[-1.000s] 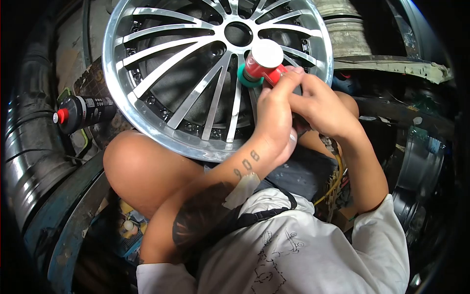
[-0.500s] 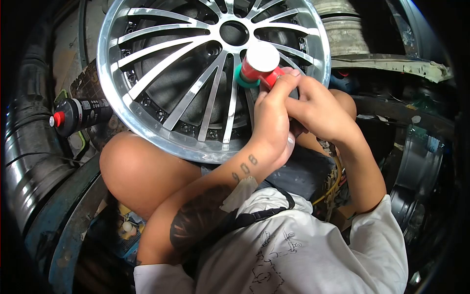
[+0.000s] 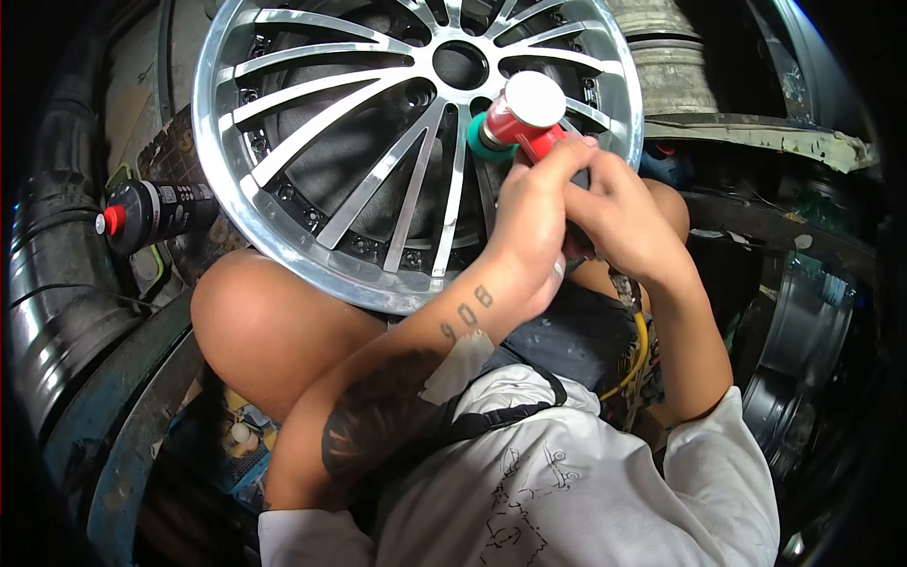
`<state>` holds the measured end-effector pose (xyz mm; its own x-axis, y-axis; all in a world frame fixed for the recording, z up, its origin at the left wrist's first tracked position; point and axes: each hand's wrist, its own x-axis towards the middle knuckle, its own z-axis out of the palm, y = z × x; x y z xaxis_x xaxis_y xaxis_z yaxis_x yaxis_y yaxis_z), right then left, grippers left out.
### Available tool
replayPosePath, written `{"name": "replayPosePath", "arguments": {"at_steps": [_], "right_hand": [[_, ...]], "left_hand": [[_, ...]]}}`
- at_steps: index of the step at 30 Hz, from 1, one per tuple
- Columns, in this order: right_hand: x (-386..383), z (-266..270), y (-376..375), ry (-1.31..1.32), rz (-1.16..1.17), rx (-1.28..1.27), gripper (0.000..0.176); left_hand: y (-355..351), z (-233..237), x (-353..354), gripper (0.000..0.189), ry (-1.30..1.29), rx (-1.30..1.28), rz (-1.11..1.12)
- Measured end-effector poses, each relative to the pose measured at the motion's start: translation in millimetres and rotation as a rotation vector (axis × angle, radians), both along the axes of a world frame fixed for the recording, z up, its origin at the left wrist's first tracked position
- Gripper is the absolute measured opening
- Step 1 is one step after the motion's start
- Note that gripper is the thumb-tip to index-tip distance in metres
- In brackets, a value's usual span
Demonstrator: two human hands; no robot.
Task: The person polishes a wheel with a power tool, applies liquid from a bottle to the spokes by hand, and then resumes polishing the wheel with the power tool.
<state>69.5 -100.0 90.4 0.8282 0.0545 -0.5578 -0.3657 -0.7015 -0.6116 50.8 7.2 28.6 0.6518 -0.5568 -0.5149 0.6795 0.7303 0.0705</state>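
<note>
A silver multi-spoke wheel rim [image 3: 380, 293] with black inner parts leans against my bent knees. Both hands are wrapped around a small red air polisher [image 3: 543, 144], which has a white round top and a green pad at its head. My left hand [image 3: 529, 222] closes on the handle from the near side. My right hand [image 3: 625, 213] grips it from the right, fingers overlapping the left ones. The green pad [image 3: 487, 139] overlaps the spokes just below the hub hole, tilted. A yellow hose [image 3: 642, 345] hangs below my hands.
To the left a black bottle with a red cap [image 3: 156, 215] lies beside the rim. Dark barrel-like metal [image 3: 61, 269] stands at the far left. More rims [image 3: 803, 321] are stacked at the right, near a long pale-edged strip [image 3: 756, 126].
My hands and the polisher have moved slightly right and up across the spokes. The rim sits a little further right in view. More of the yellow hose shows.
</note>
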Motion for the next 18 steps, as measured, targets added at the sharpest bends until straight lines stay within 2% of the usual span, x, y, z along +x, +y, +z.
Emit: {"name": "replayPosePath", "arguments": {"at_steps": [3,6,7,12,15,18], "right_hand": [[-9.2,5.9,-3.8,0.009,0.017,0.004,0.035],[-8.0,8.5,-2.5,0.084,0.040,0.063,0.036],[-6.8,7.1,-4.4,0.103,0.051,0.047,0.036],[-4.7,-4.4,-7.2,0.065,0.039,0.040,0.036],[0.4,-1.3,-8.6,0.093,0.120,0.020,0.036],[1.7,-8.3,-10.1,-0.044,0.110,-0.064,0.036]], "left_hand": [[18.4,20.9,-9.3,0.034,0.001,-0.099,0.020],[10.0,25.2,-19.1,0.041,-0.033,0.020,0.052],[10.8,16.9,-17.8,0.042,-0.009,-0.050,0.053],[16.0,27.4,-13.0,0.037,0.099,-0.061,0.047],[11.1,5.9,-17.4,0.034,0.033,-0.136,0.092],[-5.8,-0.8,-11.3,0.032,0.052,-0.039,0.088]]}}
